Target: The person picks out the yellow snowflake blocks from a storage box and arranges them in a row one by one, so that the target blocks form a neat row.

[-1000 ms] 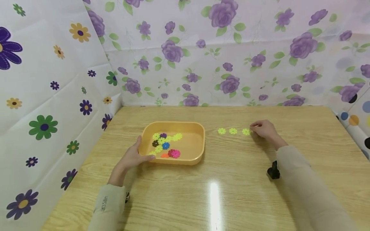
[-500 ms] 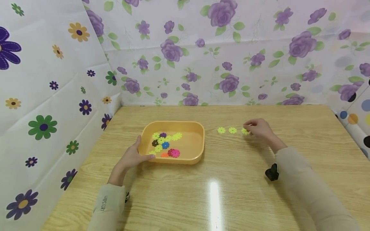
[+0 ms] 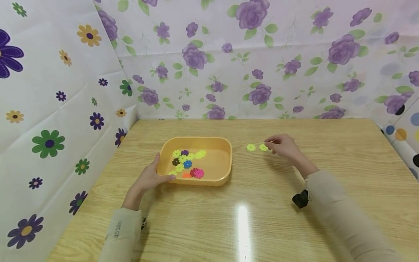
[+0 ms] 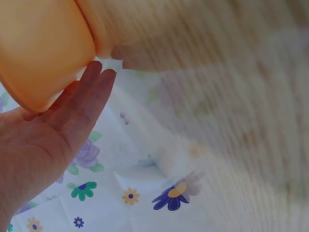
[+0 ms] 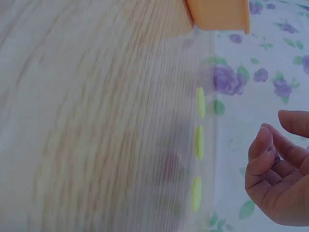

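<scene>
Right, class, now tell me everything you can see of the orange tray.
The orange tray is a shallow rectangle with rounded corners, smooth walls and a thin rim; it looks like plastic. It sits open side up on the wood-grain table. The left hand grips its left end, thumb over the near rim. Flower-shaped discs lie inside, mostly in its left half: several yellow, others purple, brown, blue, red, pink and orange.

I read the tray [image 3: 216, 158] as smooth, softly glossy plastic, the flower discs [image 3: 251, 147] as plastic too; my feed shows a glossy wood-grain tabletop [image 3: 196, 218], matt cloth sleeves [image 3: 340, 203] and creased floral sheeting [image 3: 229, 65].
</scene>
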Tool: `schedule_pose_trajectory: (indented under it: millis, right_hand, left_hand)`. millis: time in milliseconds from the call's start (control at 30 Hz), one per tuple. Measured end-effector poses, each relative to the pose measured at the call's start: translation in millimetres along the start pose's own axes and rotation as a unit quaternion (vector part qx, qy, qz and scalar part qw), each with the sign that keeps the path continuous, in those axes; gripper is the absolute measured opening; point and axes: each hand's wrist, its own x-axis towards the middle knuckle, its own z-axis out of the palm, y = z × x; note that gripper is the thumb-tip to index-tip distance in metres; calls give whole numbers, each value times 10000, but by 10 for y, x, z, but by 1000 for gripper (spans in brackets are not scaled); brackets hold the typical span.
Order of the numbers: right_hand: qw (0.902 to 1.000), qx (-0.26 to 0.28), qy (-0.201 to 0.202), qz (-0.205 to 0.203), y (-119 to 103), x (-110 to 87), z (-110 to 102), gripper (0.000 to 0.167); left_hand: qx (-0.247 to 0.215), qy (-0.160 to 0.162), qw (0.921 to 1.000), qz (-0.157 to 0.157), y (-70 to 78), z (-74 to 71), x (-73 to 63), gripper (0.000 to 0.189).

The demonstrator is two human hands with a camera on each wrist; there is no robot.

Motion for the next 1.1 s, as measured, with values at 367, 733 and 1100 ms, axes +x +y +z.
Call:
schedule_pose_trajectory:
  millis: [367, 733, 1100]
  right_hand:
    - [9982, 76, 45, -596, -267, -20, 282, 28]
    - [9959, 125, -213, -869, -490, -30, 534, 22]
    - [9921, 464, -562, -1019, -747, -28, 769, 21]
  left_hand:
    - [24, -12, 10000, 1, 7, -17, 1, 110]
    - [-62, -59, 10000, -21, 9, -14, -13, 111]
    - [-70, -42, 9999, 68, 19, -15, -25, 110]
